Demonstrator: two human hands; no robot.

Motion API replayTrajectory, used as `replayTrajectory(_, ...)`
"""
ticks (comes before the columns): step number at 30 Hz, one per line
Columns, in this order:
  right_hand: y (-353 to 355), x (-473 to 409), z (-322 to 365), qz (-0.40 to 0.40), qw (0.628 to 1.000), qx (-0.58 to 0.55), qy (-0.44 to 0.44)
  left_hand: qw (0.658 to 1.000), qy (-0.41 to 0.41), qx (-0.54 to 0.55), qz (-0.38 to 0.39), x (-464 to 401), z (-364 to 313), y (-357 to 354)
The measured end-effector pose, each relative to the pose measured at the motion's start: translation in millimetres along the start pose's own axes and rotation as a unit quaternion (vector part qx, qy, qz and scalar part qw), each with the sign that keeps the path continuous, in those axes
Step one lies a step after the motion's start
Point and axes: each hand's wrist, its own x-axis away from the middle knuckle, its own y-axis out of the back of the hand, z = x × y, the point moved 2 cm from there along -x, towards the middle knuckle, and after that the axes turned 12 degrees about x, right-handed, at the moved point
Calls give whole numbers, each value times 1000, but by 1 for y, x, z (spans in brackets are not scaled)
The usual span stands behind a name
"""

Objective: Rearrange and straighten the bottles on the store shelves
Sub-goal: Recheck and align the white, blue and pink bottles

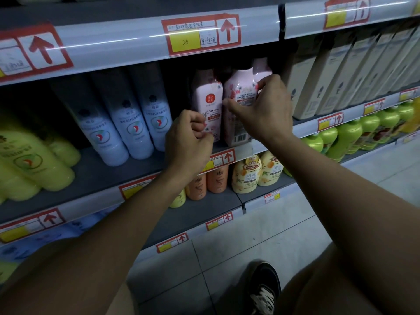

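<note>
Your left hand [189, 135] curls at the base of the front-facing pink bottle [208, 103]; whether it grips, you cannot tell. Your right hand [264, 110] pinches the upright barcode-out pink bottle [238, 103] just beside it. White bottles [136, 119] crowd left, boxes [318, 87] right, more pink behind.

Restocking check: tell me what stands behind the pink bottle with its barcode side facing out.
Behind the barcode-facing pink bottle, gripped by the right hand, another pink bottle's top shows. Its body and anything deeper are hidden.
</note>
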Motion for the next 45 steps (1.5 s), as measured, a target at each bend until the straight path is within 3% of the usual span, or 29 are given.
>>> replayTrajectory(9, -5, 1, 3, -19, 997, -7, 75, 997, -63, -32, -30, -6, 7, -9)
replayTrajectory(15, -10, -9, 5, -10, 997, -43, 62, 990, -108, -66, -55, -14, -2, -8)
replayTrajectory(20, -15, -16, 9, -26, 999, -11, 37, 991, -62, -112, -39, -30, -9, -12)
replayTrajectory(26, -2, -24, 9, -10, 996, -48, 73, 994, -19, -100, -34, -43, -9, -12)
replayTrajectory(33, -2, -28, 10, 26, 996, -77, 46, 996, -1, -80, -39, -44, -14, -9)
replayTrajectory(40, 6, -27, 13, -5, 999, -36, 38, 991, -54, -111, -41, -25, -26, -5)
replayTrajectory(45, 13, -27, 20, -28, 998, -49, 27, 987, -33, -144, -60, -22, -28, 4)
